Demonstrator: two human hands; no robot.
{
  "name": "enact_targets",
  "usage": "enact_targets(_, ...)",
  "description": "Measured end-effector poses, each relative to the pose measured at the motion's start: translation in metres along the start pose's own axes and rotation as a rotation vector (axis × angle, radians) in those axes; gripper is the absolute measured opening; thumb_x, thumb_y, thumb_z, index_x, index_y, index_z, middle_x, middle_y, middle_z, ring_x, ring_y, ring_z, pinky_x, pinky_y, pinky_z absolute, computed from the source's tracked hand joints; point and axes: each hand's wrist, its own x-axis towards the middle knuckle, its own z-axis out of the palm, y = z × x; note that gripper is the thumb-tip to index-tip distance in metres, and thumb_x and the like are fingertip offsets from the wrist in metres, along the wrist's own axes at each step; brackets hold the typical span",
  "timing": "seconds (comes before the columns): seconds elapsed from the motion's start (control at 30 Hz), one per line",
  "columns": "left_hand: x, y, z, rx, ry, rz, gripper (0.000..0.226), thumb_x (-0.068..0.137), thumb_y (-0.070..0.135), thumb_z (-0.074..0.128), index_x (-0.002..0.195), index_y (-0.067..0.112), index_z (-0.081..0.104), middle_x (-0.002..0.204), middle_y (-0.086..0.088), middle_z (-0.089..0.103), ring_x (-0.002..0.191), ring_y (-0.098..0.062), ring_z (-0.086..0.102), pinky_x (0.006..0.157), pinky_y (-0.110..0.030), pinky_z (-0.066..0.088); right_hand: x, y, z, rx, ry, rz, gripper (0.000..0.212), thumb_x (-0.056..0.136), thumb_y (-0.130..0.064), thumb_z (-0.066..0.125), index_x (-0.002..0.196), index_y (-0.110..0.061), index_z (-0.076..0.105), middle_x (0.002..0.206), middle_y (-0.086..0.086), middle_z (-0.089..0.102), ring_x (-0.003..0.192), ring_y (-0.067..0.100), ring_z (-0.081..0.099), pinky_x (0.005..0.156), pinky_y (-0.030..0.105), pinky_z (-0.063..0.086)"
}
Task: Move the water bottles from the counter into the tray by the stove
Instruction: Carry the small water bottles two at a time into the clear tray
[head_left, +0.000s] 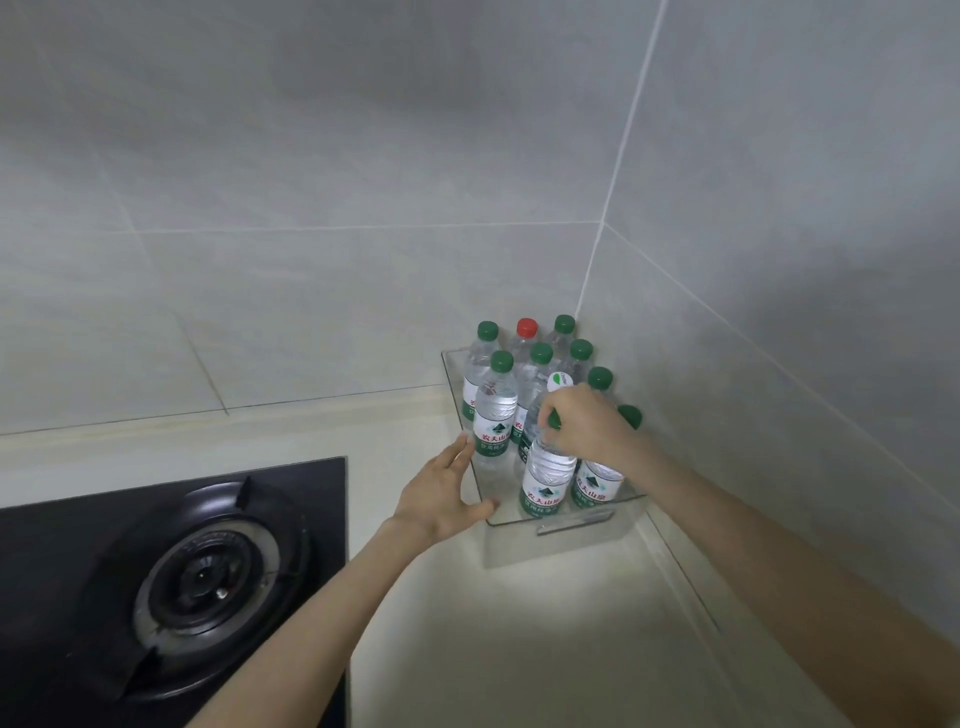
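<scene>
Gripping green-capped bottle (543, 480) labelled 农夫山泉, right hand (584, 421), clear tray (566, 535)

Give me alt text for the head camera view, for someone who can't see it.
A right hand grips the neck of a water bottle standing in a clear tray crowded with bottles in a tiled counter corner. The left hand rests open against the tray's left side, with a black gas stove at lower left.

Green-and-white wrap labels on clear plastic water bottles (543, 480) in transparent tray (566, 525) — white Chinese characters "农夫山泉" under mountain logo. Smaller line beneath — too blurred to read.
</scene>
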Motion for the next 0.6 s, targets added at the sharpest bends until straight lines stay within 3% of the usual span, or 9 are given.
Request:
enact_targets(0.13, 0.002, -0.002, -0.002, 0.004, -0.006, 0.007, 0.091, 0.082, 0.057, 0.059, 0.153, 0.028, 0.010, 0.159, 0.020, 0.002, 0.144, -0.008, 0.020, 0.110, -0.028, 0.031, 0.004, -0.003, -0.006, 0.074, 0.012, -0.064, 0.016, 0.080, -0.014, 0.071, 0.096, -0.016, 0.072, 0.084, -0.002, 0.066, 0.066, 0.012, 0.056, 0.048, 0.014, 0.029)
enact_targets(0.23, 0.002, -0.002, -0.001, -0.001, -0.006, 0.008, 0.092, 0.082, 0.058, 0.059, 0.153, 0.028, 0.010, 0.159, 0.020, 0.002, 0.144, -0.009, 0.022, 0.109, -0.028, 0.033, 0.011, -0.010, -0.007, 0.113, 0.018, -0.122, 0.013, 0.081, -0.015, 0.073, 0.094, -0.016, 0.073, 0.070, -0.013, 0.055, 0.056, 0.002, 0.047, 0.048, 0.013, 0.026)
enact_targets(0.3, 0.002, -0.002, -0.001, -0.001, -0.015, 0.001, 0.093, 0.081, 0.059, 0.059, 0.153, 0.028, 0.010, 0.159, 0.021, 0.001, 0.143, -0.009, 0.023, 0.108, -0.029, 0.035, 0.017, -0.016, -0.007, 0.133, 0.007, -0.157, 0.011, 0.081, -0.014, 0.073, 0.092, -0.015, 0.073, 0.067, -0.018, 0.049, 0.056, -0.002, 0.045, 0.051, 0.013, 0.029)
enact_targets(0.37, 0.002, -0.001, -0.001, 0.004, -0.019, -0.006, 0.093, 0.081, 0.060, 0.059, 0.153, 0.028, 0.009, 0.159, 0.021, 0.000, 0.142, -0.009, 0.025, 0.107, -0.028, 0.036, 0.024, -0.024, -0.005, 0.154, -0.003, -0.159, 0.006, 0.080, -0.011, 0.072, 0.086, -0.013, 0.074, 0.070, -0.015, 0.056, 0.056, -0.002, 0.047, 0.052, 0.012, 0.032)
enact_targets(0.5, 0.002, 0.000, -0.001, 0.001, -0.013, -0.011, 0.092, 0.081, 0.060, 0.058, 0.153, 0.028, 0.010, 0.159, 0.021, 0.000, 0.142, -0.009, 0.026, 0.107, -0.028, 0.036, 0.040, -0.031, -0.002, 0.175, 0.063, -0.106, 0.018, 0.076, 0.006, 0.066, 0.071, -0.011, 0.069, 0.081, -0.002, 0.071, 0.071, 0.014, 0.063, 0.064, 0.022, 0.041)
enact_targets(0.6, 0.002, 0.000, 0.000, -0.008, -0.002, -0.009, 0.092, 0.081, 0.059, 0.059, 0.153, 0.028, 0.011, 0.159, 0.021, 0.001, 0.141, -0.009, 0.027, 0.107, -0.028, 0.036, 0.053, -0.028, -0.006, 0.192, 0.079, -0.108, 0.016, 0.073, 0.002, 0.072, 0.079, -0.011, 0.065, 0.088, 0.001, 0.070, 0.081, 0.019, 0.065, 0.068, 0.029, 0.050)
